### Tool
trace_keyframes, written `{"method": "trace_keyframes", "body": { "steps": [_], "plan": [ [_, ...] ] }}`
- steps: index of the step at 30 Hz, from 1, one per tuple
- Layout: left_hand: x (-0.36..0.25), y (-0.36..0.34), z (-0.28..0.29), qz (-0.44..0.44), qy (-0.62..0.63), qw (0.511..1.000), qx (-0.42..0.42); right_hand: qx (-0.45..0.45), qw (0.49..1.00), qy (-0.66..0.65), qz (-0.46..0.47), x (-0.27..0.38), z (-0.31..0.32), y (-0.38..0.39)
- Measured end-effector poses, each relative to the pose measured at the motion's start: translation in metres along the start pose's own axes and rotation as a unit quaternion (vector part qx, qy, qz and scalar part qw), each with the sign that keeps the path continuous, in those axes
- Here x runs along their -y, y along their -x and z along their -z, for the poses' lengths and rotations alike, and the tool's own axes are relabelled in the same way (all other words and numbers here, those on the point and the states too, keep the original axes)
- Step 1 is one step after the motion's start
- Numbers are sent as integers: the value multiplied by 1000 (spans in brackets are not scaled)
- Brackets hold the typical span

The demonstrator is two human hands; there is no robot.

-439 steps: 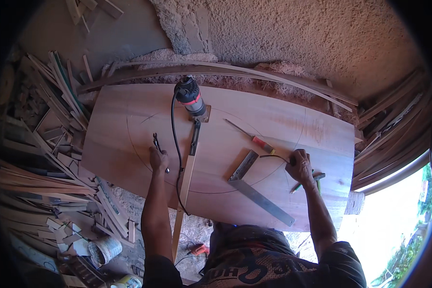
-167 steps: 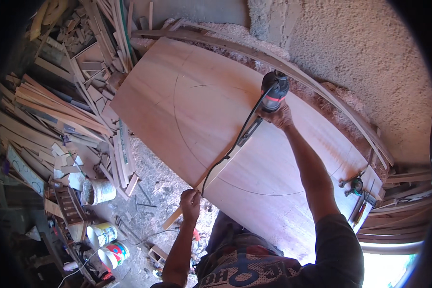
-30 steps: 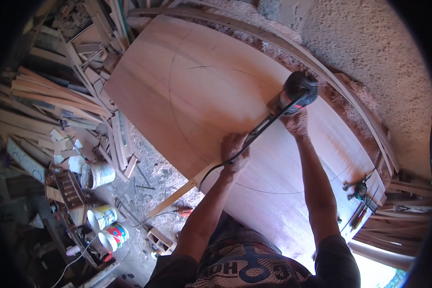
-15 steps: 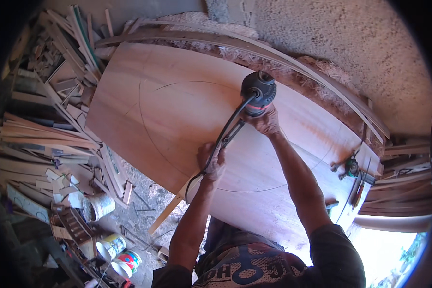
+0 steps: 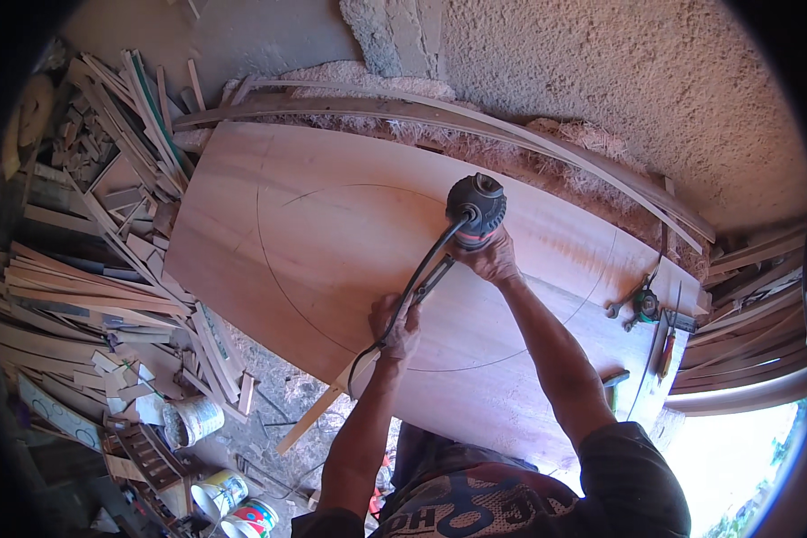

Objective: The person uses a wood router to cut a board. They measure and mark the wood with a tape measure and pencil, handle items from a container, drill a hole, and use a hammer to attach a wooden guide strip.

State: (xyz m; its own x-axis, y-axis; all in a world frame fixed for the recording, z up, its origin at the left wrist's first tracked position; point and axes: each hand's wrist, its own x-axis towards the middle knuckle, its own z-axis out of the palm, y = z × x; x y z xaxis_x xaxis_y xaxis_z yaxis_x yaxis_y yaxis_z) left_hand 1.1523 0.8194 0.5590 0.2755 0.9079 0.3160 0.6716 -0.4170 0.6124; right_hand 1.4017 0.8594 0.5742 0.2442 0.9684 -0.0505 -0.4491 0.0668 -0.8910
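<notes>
1. Right hand grips the router standing on the plywood sheet; a slip could drag it off the pencilled arc.
2. Left hand, near the sheet's front edge, presses the wooden arm and power cord; the cord could snag.

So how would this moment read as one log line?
right hand: gripping router | left hand: pressing wooden guide arm | router on wood panel, on drawn circle | cord trailing
</notes>
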Motion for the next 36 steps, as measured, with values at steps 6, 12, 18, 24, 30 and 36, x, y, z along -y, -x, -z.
{"method": "trace_keyframes", "body": {
  "steps": [6,12,18,24,30,36],
  "plan": [
    [-8,3,4,-31,-41,999,-13,12,993,100,59,7,3,21],
    [-5,12,3,-62,-26,998,15,-35,964,-254,-78,3,14,35],
    [-9,20,6,-53,-6,998,40,-28,970,225,90,-2,29,61],
    [-32,31,13,-76,18,994,75,-72,992,-107,11,-27,71,109],
    [-33,44,15,-100,17,989,108,-79,551,-819,-141,-10,61,141],
    [-41,56,21,-123,29,982,139,18,-347,-925,-153,2,58,187]
  ]
}}
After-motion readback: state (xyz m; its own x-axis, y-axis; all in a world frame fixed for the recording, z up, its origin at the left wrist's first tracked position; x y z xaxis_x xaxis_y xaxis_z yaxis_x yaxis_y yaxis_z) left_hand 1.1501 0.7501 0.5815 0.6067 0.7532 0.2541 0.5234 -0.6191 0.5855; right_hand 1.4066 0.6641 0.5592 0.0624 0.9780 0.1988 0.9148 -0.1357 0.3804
